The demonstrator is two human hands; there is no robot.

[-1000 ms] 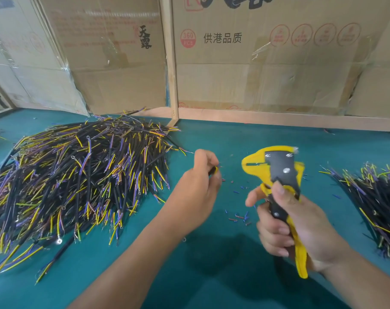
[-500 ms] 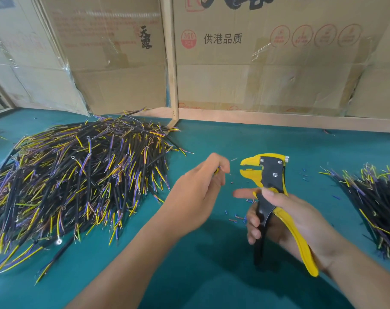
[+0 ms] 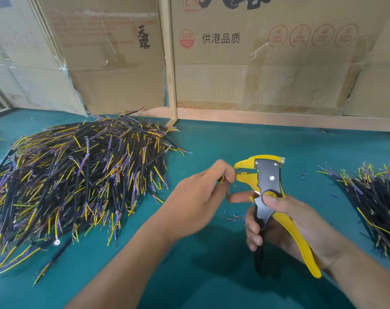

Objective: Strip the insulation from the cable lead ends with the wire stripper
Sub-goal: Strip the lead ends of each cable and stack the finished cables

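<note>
Over the last second the left hand (image 3: 203, 195) has closed the gap to the wire stripper (image 3: 267, 197), and the tool has swung so its yellow beak now faces the fingertips; a second ago the two were well apart, the handles squeezed together, and now the handles are spread again and the jaws stand slightly parted right at the lead end. The left hand pinches a cable lead (image 3: 221, 179) between thumb and forefinger, only a short yellow bit of it showing, its tip just at the mouth of the tool. The right hand (image 3: 285, 221) wraps the handles, thumb across the black plate, index finger stretched forward under the head. This looks like the feeding step for a fresh lead, with the squeeze not yet made. The green table (image 3: 211, 275) carries a large pile of cables (image 3: 78, 181) to the left, a smaller pile (image 3: 374, 197) to the right, and scattered insulation scraps (image 3: 234, 218) beneath the hands; taped cardboard boxes (image 3: 267, 63) wall the back
</note>
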